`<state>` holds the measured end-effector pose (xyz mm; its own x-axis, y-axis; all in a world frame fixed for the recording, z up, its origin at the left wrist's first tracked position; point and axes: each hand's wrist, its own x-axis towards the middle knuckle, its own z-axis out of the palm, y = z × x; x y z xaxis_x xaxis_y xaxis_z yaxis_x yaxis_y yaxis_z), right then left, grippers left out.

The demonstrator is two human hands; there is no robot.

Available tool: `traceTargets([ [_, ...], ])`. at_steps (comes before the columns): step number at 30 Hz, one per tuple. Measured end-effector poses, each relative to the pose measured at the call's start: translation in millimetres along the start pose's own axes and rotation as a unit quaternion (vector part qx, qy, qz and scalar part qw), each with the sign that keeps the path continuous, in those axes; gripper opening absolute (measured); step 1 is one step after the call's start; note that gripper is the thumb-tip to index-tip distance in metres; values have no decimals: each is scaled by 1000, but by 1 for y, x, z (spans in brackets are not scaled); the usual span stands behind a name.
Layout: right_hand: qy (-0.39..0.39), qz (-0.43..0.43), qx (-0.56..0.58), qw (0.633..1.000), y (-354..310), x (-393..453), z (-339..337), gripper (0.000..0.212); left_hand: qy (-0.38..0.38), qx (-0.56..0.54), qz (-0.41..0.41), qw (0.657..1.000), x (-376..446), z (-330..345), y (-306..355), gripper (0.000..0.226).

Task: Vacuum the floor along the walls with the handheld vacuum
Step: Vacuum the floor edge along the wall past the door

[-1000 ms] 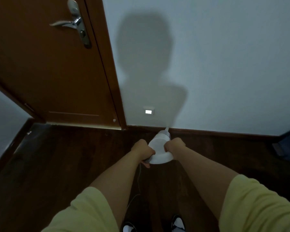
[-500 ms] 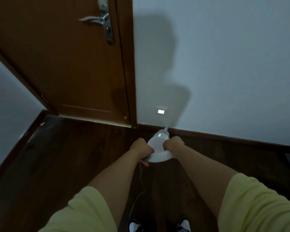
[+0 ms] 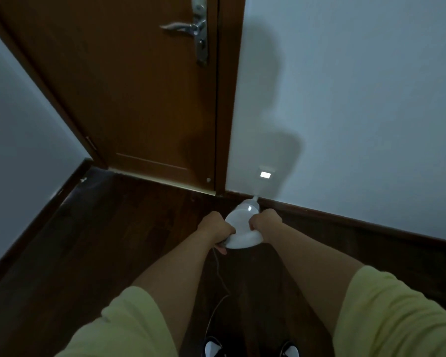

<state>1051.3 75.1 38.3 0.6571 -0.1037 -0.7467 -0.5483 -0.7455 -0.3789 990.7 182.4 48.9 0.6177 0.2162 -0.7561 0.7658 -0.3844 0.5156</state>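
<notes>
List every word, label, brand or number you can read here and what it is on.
None can be read.
Handheld vacuum: plain white, no marking visible.
Lit wall plate: only a bright rectangle, no characters.
Door lock plate: no legible stamp.

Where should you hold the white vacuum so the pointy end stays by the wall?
Probably the wide rounded back of the handheld vacuum, coming from behind, one hand on each side. The left hand and right hand grip it that way, fingers curled around its edges. That leaves the thin nozzle free to point at the baseboard.
</notes>
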Motion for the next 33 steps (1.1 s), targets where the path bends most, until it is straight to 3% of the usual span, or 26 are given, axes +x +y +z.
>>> traceTargets([
  [33,-15,-36,-7,999,-43,-3,50,46,37,-42,1,998,2,-49,-37,42],
])
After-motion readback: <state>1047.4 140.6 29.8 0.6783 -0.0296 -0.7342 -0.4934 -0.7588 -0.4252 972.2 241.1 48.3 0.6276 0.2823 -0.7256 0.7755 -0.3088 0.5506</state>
